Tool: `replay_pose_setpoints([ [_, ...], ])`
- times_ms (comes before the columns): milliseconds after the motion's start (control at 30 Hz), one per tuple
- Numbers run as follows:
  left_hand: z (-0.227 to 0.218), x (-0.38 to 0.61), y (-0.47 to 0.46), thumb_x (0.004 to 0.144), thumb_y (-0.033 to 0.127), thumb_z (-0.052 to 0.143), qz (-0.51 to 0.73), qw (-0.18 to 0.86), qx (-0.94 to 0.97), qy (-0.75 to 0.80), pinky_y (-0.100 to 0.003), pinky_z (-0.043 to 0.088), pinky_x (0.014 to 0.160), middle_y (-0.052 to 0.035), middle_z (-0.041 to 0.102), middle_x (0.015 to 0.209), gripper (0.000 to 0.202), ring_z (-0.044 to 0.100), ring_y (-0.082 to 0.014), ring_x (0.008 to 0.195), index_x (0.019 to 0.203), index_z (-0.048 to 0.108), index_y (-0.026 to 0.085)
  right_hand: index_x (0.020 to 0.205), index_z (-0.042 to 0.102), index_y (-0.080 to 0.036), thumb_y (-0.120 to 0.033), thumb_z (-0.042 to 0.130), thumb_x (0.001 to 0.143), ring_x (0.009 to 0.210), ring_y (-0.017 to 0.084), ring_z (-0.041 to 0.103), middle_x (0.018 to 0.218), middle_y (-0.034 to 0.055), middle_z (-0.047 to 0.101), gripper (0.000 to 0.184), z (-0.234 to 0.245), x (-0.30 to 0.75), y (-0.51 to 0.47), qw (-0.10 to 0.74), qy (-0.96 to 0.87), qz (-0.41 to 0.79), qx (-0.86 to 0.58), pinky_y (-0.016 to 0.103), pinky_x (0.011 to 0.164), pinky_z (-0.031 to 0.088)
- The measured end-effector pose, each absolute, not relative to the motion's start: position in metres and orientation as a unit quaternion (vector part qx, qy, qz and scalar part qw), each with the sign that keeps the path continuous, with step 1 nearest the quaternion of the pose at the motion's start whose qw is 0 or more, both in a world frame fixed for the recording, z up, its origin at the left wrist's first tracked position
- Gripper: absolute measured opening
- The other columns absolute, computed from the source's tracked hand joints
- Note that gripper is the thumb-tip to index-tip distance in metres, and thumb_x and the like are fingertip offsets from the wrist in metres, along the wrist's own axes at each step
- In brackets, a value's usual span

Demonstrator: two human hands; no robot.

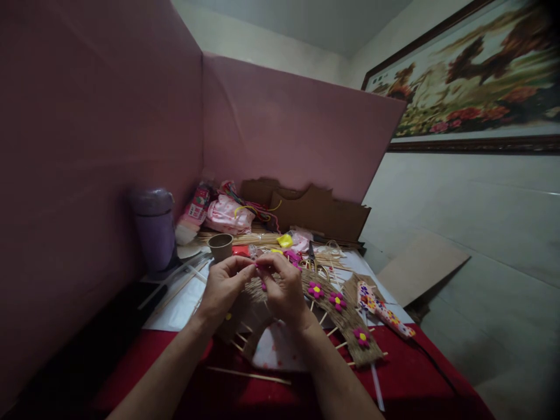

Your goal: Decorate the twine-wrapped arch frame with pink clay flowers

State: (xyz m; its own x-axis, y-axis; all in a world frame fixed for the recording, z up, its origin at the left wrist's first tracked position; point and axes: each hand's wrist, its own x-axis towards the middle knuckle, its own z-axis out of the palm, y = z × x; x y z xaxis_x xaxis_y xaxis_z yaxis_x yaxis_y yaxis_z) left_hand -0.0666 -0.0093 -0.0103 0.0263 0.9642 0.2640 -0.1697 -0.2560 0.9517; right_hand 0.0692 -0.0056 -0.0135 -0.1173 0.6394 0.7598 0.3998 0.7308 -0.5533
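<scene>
Pinching a small magenta piece [256, 266] from both sides, the left hand [225, 289] and right hand [282, 289] meet fingertip to fingertip above a twine-covered arch [326, 300], probably because so tiny a thing needs a fine grip from each. Wrists low and fingers raised, they hold it clear of the arch, which lies on the red-draped surface [437, 373] directly beneath and likely sits this close to be within easy reach. Magenta flowers [337, 301] with yellow centres are spaced along its right limb; sticks cross between its bands.

A flower-patterned glue gun [385, 315] rests on its side to the right, perhaps so the cord [433, 364] trails off clear of the arms. Scissors [321, 269] lie just behind the arch.

Among the containers, a brown cup [221, 247] stands upright beyond the left hand, though what it holds cannot be told. The purple tumbler [154, 233] at far left is lidded, hiding its contents. Pink plastic packaging [196, 201] leans near the partition, its filling unclear. Cardboard [321, 213] props up behind.
</scene>
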Motion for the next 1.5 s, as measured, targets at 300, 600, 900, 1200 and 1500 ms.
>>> replay_pose_setpoints([
  [300, -0.0095, -0.0681, -0.0093, 0.073, 0.037, 0.067, 0.578, 0.484, 0.546, 0.366, -0.017, 0.033, 0.049, 0.0022, 0.058, 0.061, 0.024, 0.043, -0.0062, 0.052, 0.075, 0.066, 0.014, 0.085, 0.061, -0.018, -0.01, 0.051, 0.083, 0.08, 0.018, 0.057, 0.083, 0.0049, 0.063, 0.013, -0.015, 0.0698, -0.0067, 0.559, -0.749, 0.105, -0.339, 0.029, 0.074, 0.045],
  [600, -0.009, -0.0664, -0.009, 0.068, 0.033, 0.07, 0.577, 0.479, 0.543, 0.378, -0.018, 0.034, 0.048, 0.0029, 0.056, 0.059, 0.021, 0.044, -0.0071, 0.052, 0.071, 0.063, 0.014, 0.085, 0.061, -0.018, -0.004, 0.049, 0.08, 0.079, 0.017, 0.056, 0.081, 0.0045, 0.061, 0.019, -0.0155, 0.0716, -0.0068, 0.551, -0.772, 0.081, -0.306, 0.029, 0.072, 0.045],
  [900, -0.0086, -0.0706, -0.0061, 0.068, 0.029, 0.07, 0.604, 0.547, 0.481, 0.324, -0.018, 0.038, 0.051, 0.0002, 0.06, 0.059, 0.017, 0.049, -0.0077, 0.053, 0.066, 0.063, 0.014, 0.083, 0.059, -0.018, -0.019, 0.053, 0.082, 0.069, 0.015, 0.055, 0.075, 0.0021, 0.06, 0.007, -0.0131, 0.0732, -0.0046, 0.59, -0.693, 0.146, -0.388, 0.027, 0.065, 0.045],
  [1200, -0.0079, -0.0725, -0.0069, 0.067, 0.022, 0.074, 0.595, 0.627, 0.422, 0.273, -0.017, 0.042, 0.056, -0.0036, 0.066, 0.072, 0.026, 0.055, -0.0078, 0.062, 0.091, 0.068, 0.013, 0.098, 0.065, -0.021, -0.026, 0.053, 0.085, 0.063, 0.014, 0.056, 0.076, 0.0013, 0.063, 0.019, -0.0136, 0.0714, -0.0045, 0.6, -0.655, 0.249, -0.386, 0.025, 0.057, 0.048],
  [1500, -0.0087, -0.0727, -0.0037, 0.068, 0.022, 0.068, 0.601, 0.649, 0.404, 0.232, -0.019, 0.043, 0.055, -0.0042, 0.063, 0.068, 0.016, 0.055, -0.0093, 0.061, 0.079, 0.069, 0.01, 0.097, 0.069, -0.021, -0.026, 0.049, 0.086, 0.07, 0.016, 0.059, 0.072, 0.0027, 0.063, 0.023, -0.0108, 0.0726, -0.0047, 0.6, -0.669, 0.207, -0.388, 0.027, 0.062, 0.048],
])
